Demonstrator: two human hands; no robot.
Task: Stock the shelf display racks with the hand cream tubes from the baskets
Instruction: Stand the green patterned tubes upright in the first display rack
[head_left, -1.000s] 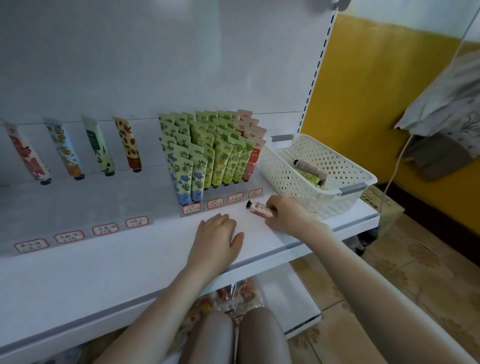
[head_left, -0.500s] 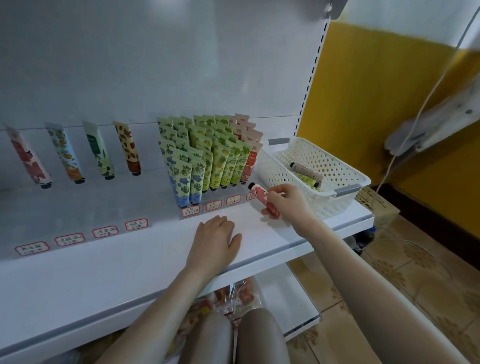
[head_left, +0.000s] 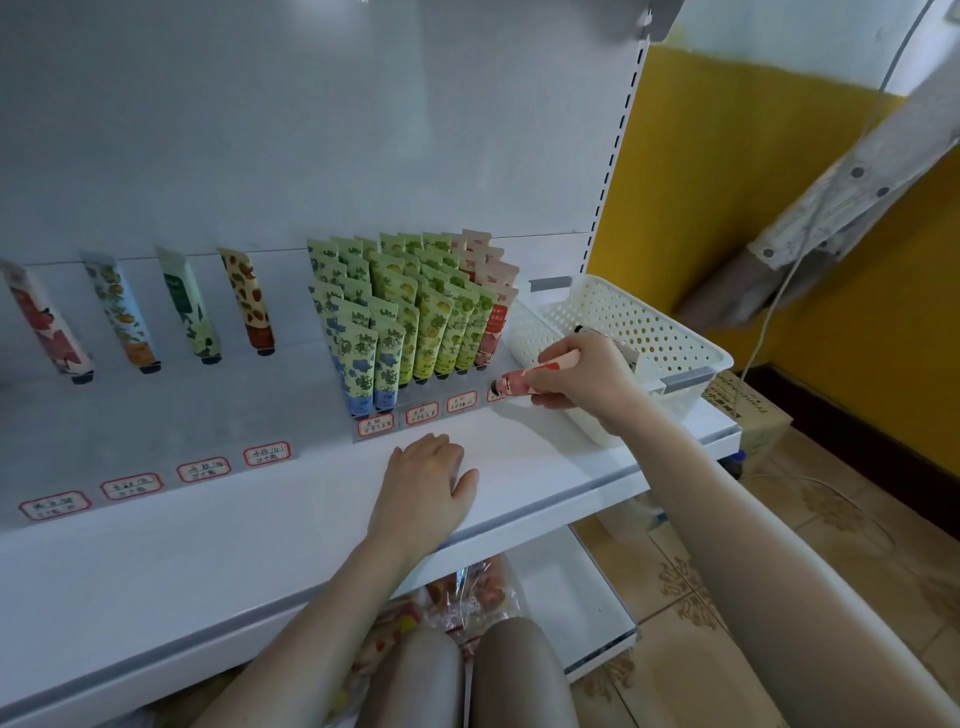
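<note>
My right hand (head_left: 582, 376) grips a pink-and-red hand cream tube (head_left: 524, 379), black cap pointing left, at the front right corner of the full display rack (head_left: 415, 322). That rack holds several rows of blue, green and pink tubes standing cap down. My left hand (head_left: 423, 488) rests flat on the white shelf (head_left: 260, 530) in front of the rack. A white perforated basket (head_left: 649, 332) stands at the shelf's right end, just behind my right hand, with another tube partly hidden inside it.
A second rack (head_left: 140, 415) on the left holds single tubes (head_left: 124, 312) spaced apart, with red-bordered labels along its front. A cardboard box (head_left: 748, 410) sits on the tiled floor past the shelf end. A cable (head_left: 779, 291) hangs along the yellow wall. Packets lie on the lower shelf.
My right hand lifted the pink tube off the shelf surface and brought it up toward the rack's right-hand column. My left hand stayed flat on the shelf.
</note>
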